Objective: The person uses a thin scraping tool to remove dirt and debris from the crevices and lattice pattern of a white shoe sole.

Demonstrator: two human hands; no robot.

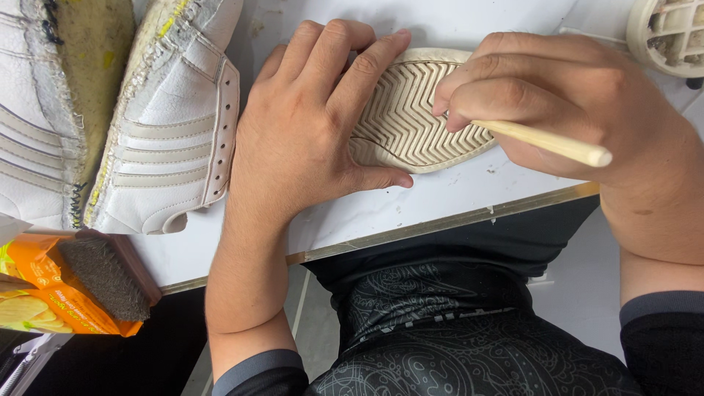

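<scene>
A cream rubber shoe sole [411, 121] with a zigzag tread lies tread-up on the white table [411, 202]. My left hand [315, 117] lies flat on the sole's left part and presses it down, thumb along its near edge. My right hand [557, 103] grips a thin wooden stick [543, 141]; the stick's working end is hidden under my fingers, against the tread. The sole's far and right parts are covered by my hands.
Two white leather shoe uppers [169, 125] without soles lie at the left. A dark bristle brush [103, 275] rests on an orange packet [44, 293] at the lower left. A round white slotted object [671, 33] is at the top right. The table's metal-trimmed edge [440, 224] runs just before my body.
</scene>
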